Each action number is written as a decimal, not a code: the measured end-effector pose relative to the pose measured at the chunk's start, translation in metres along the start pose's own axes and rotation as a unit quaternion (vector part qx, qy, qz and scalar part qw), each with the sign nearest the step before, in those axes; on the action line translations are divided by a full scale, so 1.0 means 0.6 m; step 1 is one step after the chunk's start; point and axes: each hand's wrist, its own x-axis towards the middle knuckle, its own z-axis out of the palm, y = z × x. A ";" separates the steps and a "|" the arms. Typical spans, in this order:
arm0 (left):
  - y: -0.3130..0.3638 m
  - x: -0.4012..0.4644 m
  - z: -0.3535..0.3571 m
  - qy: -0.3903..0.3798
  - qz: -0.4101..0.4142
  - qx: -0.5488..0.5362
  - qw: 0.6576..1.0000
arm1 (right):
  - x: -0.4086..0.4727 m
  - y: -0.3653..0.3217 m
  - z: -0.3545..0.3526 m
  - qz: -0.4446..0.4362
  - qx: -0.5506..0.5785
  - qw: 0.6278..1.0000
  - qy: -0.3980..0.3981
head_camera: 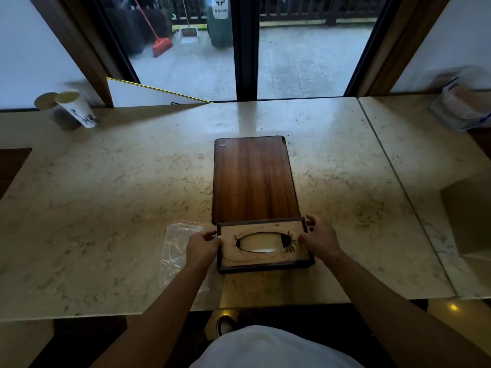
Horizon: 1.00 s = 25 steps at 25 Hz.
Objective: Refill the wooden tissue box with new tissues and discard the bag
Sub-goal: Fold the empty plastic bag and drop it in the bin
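The wooden tissue box (261, 261) lies near the table's front edge, its pale top with an oval slot facing up; white tissue shows through the slot. My left hand (202, 247) grips the box's left end and my right hand (320, 239) grips its right end. A long dark wooden panel (252, 179) lies flat just behind the box, touching its far side. An empty clear plastic bag (176, 243) with a red zip strip lies crumpled on the table left of the box, partly under my left wrist.
The marble table (119, 195) stretches wide on both sides. Two paper cups (70, 110) stand at the far left. A plastic-wrapped pack (462, 107) sits at the far right. A white board (148, 94) leans against the glass door behind.
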 end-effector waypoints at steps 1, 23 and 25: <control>0.003 0.000 -0.003 0.003 0.008 0.004 1.000 | 0.000 -0.013 0.004 -0.025 -0.016 1.000 -0.004; -0.092 0.029 -0.221 0.116 -0.031 0.088 0.989 | -0.107 -0.226 0.275 -0.236 -0.172 0.928 -0.231; -0.110 0.037 -0.224 0.093 -0.043 0.106 0.989 | -0.114 -0.232 0.296 -0.198 -0.176 0.926 -0.269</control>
